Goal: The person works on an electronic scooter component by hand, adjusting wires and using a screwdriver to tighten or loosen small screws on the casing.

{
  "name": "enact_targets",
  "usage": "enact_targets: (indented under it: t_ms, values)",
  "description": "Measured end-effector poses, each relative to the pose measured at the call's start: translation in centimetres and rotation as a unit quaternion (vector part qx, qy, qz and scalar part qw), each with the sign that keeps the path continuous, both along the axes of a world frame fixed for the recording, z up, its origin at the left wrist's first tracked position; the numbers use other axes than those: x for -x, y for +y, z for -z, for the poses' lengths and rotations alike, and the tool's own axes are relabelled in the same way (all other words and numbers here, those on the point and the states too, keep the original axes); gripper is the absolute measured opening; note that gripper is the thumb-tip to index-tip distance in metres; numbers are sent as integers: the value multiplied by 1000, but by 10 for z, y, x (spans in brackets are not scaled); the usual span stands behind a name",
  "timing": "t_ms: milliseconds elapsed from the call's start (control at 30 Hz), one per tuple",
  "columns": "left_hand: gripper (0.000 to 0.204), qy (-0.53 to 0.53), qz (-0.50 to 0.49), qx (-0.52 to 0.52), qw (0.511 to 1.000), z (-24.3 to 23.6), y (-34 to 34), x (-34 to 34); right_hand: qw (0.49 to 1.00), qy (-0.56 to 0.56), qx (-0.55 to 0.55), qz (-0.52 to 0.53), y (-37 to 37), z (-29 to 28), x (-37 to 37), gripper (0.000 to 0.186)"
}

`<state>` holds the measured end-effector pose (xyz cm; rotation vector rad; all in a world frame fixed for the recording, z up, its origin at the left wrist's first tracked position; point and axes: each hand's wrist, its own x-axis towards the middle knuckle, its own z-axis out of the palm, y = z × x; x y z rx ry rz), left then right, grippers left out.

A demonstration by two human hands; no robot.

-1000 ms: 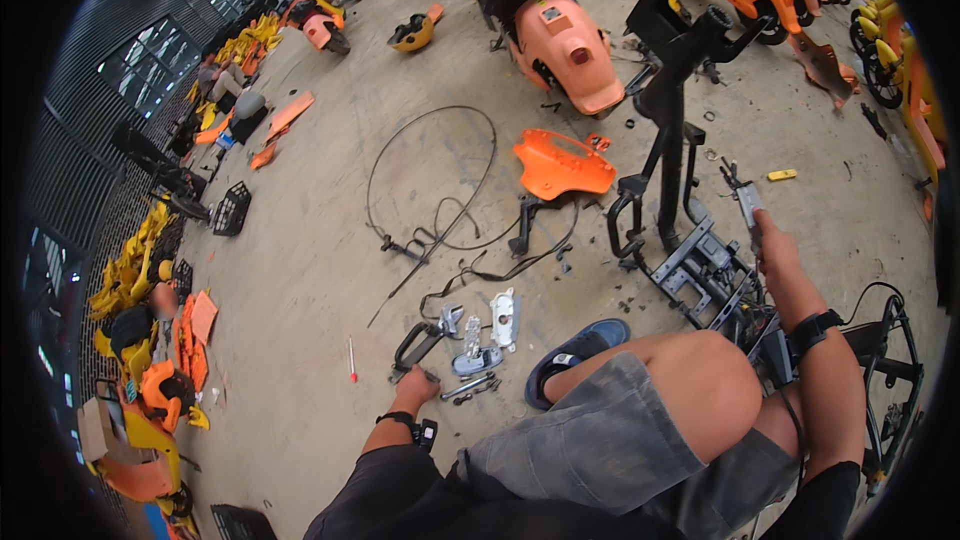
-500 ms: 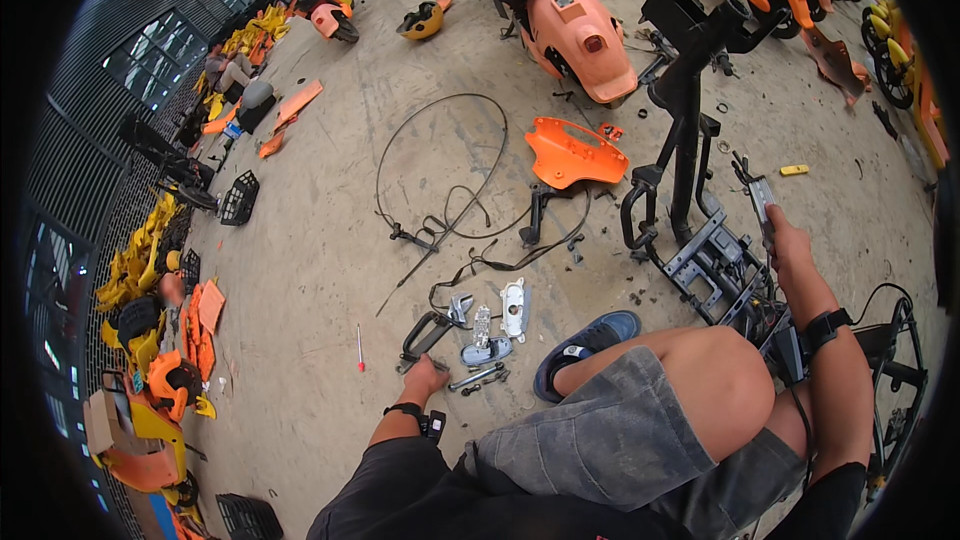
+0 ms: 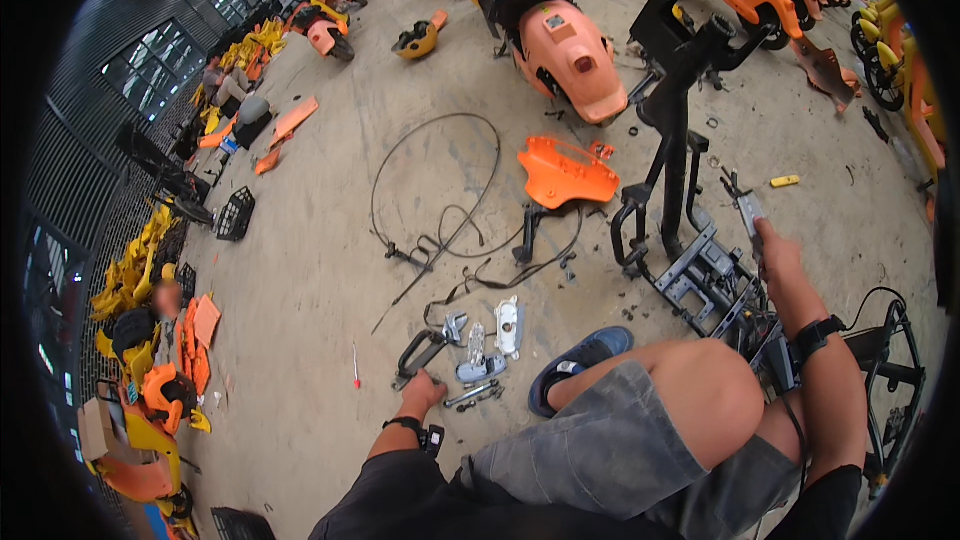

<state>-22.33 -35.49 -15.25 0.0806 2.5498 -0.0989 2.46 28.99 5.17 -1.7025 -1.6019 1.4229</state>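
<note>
The person sits low on the concrete floor (image 3: pixel 310 270), with the right hand (image 3: pixel 779 252) out beside the stripped black scooter frame (image 3: pixel 676 130) and the left hand (image 3: pixel 424 392) down among loose parts. The right hand is closed, fingers wrapped around the lower end of a slim silver-grey box (image 3: pixel 749 210), whose short dark leads (image 3: pixel 733 183) poke out at the far end; the box is just to the right of the frame's metal bracket (image 3: pixel 705 280). The left hand is partly curled at the near end of a black looped handle (image 3: pixel 427 354); its fingers are hidden beneath it, so whether it grips the handle or only rests there cannot be told. Just right of that hand lie metal rods (image 3: pixel 470 397), a blue-grey housing (image 3: pixel 481 370) and a white oval plate (image 3: pixel 509 328), with a thin screwdriver (image 3: pixel 356 368) off to the left. The step in hand appears to be handling the box at the frame while the other hand braces or reaches among the parts. Moving the box would seem to call for a steady right-hand grip, with its leads kept clear of the frame.
</note>
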Motion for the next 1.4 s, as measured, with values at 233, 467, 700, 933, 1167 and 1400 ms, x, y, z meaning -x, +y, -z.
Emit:
enact_targets:
  t_ms: [233,467,700,933,1167,1400]
  values:
    - [81,9,-8,-13,1000,0,3,-3,1000,-2,1,-2,-2,-2,1,49]
    - [79,1,-18,21,1000,-3,4,-3,1000,3,7,2,-5,-6,2,54]
    - [78,9,-25,14,1000,-2,4,-8,1000,-20,3,18,-5,-8,5,43]
    - [78,1,-30,0,1000,-3,4,-2,1000,7,-7,21,4,7,-2,44]
    - [82,-5,-50,-8,999,-11,7,-5,1000,5,-9,21,-7,-9,1,44]
    - [82,0,-47,15,999,-6,6,-7,1000,-9,-17,20,-4,-5,1,50]
